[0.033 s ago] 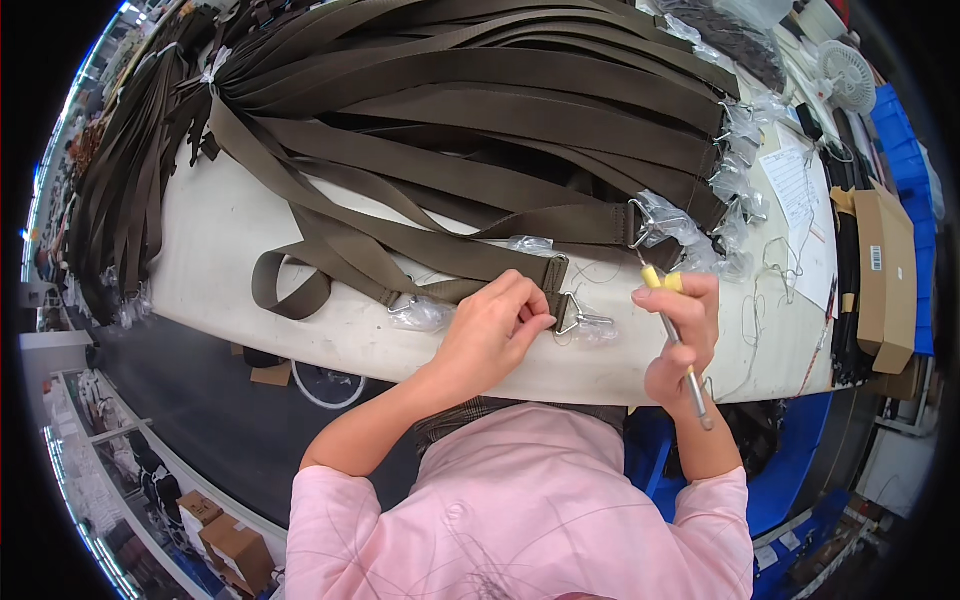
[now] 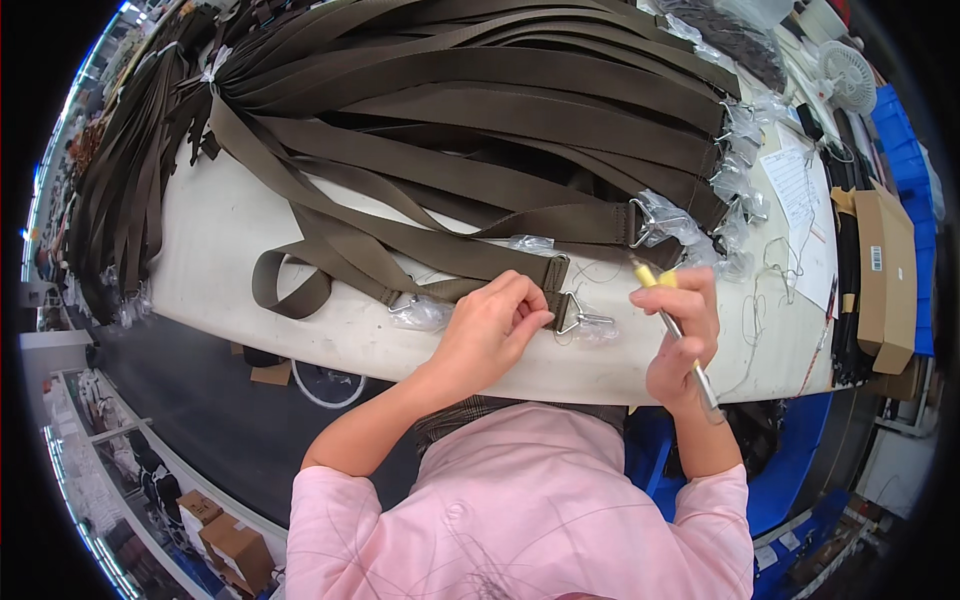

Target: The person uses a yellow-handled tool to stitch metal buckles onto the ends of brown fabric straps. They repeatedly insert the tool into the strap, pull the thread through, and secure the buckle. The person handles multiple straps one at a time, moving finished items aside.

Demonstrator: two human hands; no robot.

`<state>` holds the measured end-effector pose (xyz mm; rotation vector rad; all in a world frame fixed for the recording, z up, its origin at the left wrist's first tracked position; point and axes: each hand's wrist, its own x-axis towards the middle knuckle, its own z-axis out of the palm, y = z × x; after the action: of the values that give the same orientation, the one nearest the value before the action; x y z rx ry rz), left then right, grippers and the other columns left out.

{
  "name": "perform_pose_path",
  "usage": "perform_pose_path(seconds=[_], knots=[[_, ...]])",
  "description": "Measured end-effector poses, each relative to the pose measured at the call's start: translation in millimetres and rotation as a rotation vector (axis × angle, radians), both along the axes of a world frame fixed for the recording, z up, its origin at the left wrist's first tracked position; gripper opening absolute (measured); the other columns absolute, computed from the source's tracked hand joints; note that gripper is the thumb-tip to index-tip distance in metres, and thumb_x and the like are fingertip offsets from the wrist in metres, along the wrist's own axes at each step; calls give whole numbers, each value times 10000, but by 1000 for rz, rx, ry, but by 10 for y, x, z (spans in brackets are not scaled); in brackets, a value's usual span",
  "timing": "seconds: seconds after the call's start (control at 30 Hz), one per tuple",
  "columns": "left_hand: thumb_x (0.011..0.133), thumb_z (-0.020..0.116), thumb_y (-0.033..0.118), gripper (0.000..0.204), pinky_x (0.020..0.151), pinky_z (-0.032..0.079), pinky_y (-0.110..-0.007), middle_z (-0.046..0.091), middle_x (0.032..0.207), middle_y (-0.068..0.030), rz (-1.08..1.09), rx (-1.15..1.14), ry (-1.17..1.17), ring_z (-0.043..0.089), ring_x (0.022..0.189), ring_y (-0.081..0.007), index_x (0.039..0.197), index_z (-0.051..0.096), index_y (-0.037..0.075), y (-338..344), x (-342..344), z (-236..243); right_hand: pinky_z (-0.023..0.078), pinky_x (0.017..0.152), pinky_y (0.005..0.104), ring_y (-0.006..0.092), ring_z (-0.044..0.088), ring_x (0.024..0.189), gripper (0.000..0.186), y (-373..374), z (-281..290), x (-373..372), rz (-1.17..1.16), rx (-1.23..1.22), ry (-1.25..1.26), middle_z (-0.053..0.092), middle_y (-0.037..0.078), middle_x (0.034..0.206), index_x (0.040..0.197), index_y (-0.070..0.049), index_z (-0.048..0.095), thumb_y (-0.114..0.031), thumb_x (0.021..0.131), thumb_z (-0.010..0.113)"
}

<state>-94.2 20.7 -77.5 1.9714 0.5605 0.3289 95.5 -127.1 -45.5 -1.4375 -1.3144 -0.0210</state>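
Observation:
My left hand (image 2: 488, 328) is closed on the end of a dark olive-brown webbing strap (image 2: 440, 250), thumb and fingers pinched together at its stitched end. Just right of the fingertips, a metal loop (image 2: 571, 313) partly wrapped in clear plastic lies on the table. My right hand (image 2: 690, 335) grips a slim silver hand tool (image 2: 645, 274) with yellow wrapping near its tip. The tool is tilted, tip toward the straps and tail toward my forearm. Its tip is apart from the held strap, below another strap's metal ring (image 2: 636, 222).
A large bundle of similar straps (image 2: 430, 110) covers the far side of the white table (image 2: 210, 270), with plastic-wrapped hardware (image 2: 740, 140) at the right ends. Paper sheets (image 2: 800, 200), loose threads, a small white fan (image 2: 846, 75) and an open cardboard box (image 2: 885, 280) are at right.
The tool in my right hand has tilted slightly, its tip shifting left and its tail to the right. My left hand has stayed almost still on the strap.

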Motion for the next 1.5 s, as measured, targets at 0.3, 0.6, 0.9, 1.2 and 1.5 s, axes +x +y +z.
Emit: perform_pose_path(seconds=[0.3,0.6,0.9,1.2,1.5], knots=[[1012,696,21,95,784,602,-333,733,935,-137,56,-90,-33,747,832,-228,1025,649,-61,-6,-29,-26,489,587,269,116,630,597,585,294,-280,-170,199,-433,823,620,41,665,737,-25,617,-377,1179,467],[927,674,-81,123,798,599,-357,664,1053,-144,50,128,-100,716,917,-273,1010,595,-38,-75,-127,-73,523,577,268,118,628,598,591,315,-393,-181,171,-451,827,620,46,678,738,-26,611,-392,1178,462],[875,718,-88,318,780,590,-361,581,1203,-138,84,279,-169,688,908,-280,1170,624,-17,-128,-72,93,550,481,306,130,518,469,695,315,-374,-85,106,-263,973,413,19,637,645,-87,470,-495,1180,295],[881,817,32,198,743,577,-367,595,1052,-120,58,297,-88,672,847,-263,977,648,-12,-184,110,-117,513,467,296,161,547,471,680,312,-349,-101,145,-156,982,435,31,639,656,-74,489,-455,1186,300],[898,746,-27,129,761,616,-331,692,1050,-140,33,-2,-51,725,836,-239,959,634,-46,-32,27,-25,525,607,279,126,633,626,609,240,-376,-161,192,-435,816,627,54,705,756,-37,599,-401,1194,382]])
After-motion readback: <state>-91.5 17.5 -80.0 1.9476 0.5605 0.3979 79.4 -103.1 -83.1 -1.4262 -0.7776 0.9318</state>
